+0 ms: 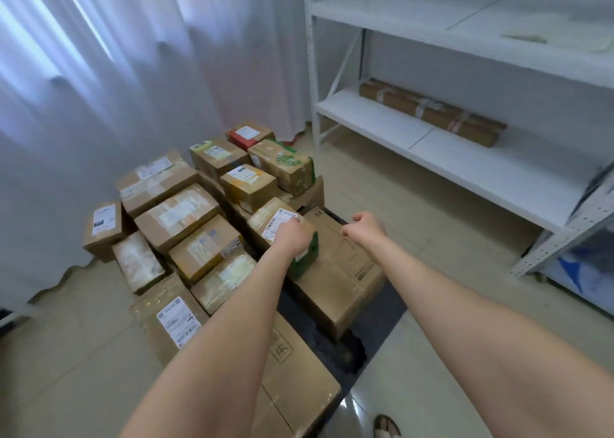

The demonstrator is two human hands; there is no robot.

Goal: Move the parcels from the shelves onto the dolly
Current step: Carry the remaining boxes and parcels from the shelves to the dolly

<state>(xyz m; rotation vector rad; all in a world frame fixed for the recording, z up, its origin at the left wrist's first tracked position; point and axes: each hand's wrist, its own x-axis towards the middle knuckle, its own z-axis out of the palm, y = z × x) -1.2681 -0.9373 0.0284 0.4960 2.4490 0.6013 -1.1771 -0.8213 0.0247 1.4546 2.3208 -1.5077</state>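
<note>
The left hand (292, 238) lies at the centre of the frame on top of a green-sided parcel (275, 221), its knuckles toward the camera; the fingers are hidden past them, so whether they clamp the parcel or merely rest on it cannot be told. The right hand (365, 226) hovers just to the right, apart from the left, fingers loosely curled and thumb out, gripping nothing; it hangs over a big box (335, 278).

The green-sided parcel sits on the left part of the big box, white label up; the big box lies on the dark dolly (382, 318), whose bare deck shows at centre and lower centre. A further box (292, 368) with printed characters fills the lower centre, partly behind the left forearm.

To the left and above, many taped parcels (179, 215) with white labels are packed side by side in rows, reaching toward the curtain (99, 88); whether all of them stand on the dolly cannot be told.

At the upper right stands a white rack (498, 168); a long parcel (432, 111) lies flat on its lower shelf, well apart from the hands. The floor (398, 185) is pale tile; a sandalled foot (385, 427) shows at the bottom edge.
</note>
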